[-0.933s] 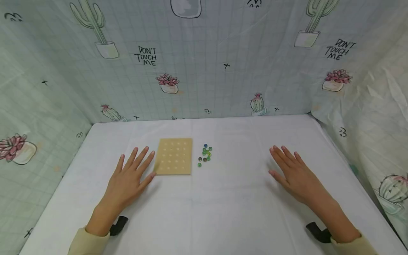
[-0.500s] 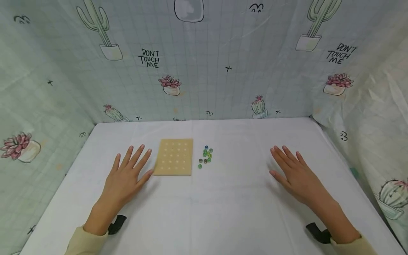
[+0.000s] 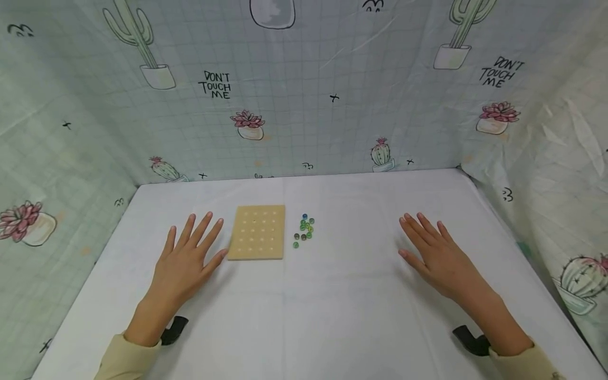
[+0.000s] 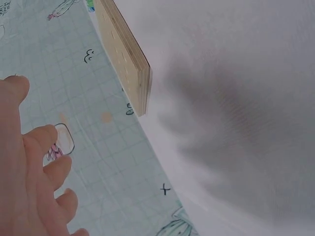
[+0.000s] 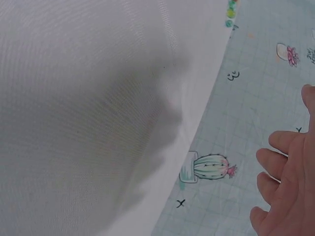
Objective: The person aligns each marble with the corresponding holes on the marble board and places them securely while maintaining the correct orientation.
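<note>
A square wooden board (image 3: 257, 233) with rows of small round hollows lies flat on the white table, left of the middle. Just to its right, several glass marbles (image 3: 304, 227), mostly green with a blue one and a couple of dark ones, sit in a loose cluster. My left hand (image 3: 182, 264) is held palm down with fingers spread, its thumb tip close to the board's near left corner; it holds nothing. Well to the right of the marbles, my right hand (image 3: 439, 258) is also palm down and holds nothing, fingers straight. In the left wrist view the board's layered edge (image 4: 133, 46) shows.
The white table (image 3: 351, 311) is enclosed by a cloth backdrop (image 3: 304, 79) printed with cacti and lettering at the back and both sides. Both hands cast soft shadows on the tabletop. A black strap (image 3: 174, 331) is at the left wrist, another black strap (image 3: 471, 340) at the right.
My left hand has drawn slightly away to the left of the board. My right hand stays nearly in place, and the head view shifts a little. The board and marbles have not moved.
</note>
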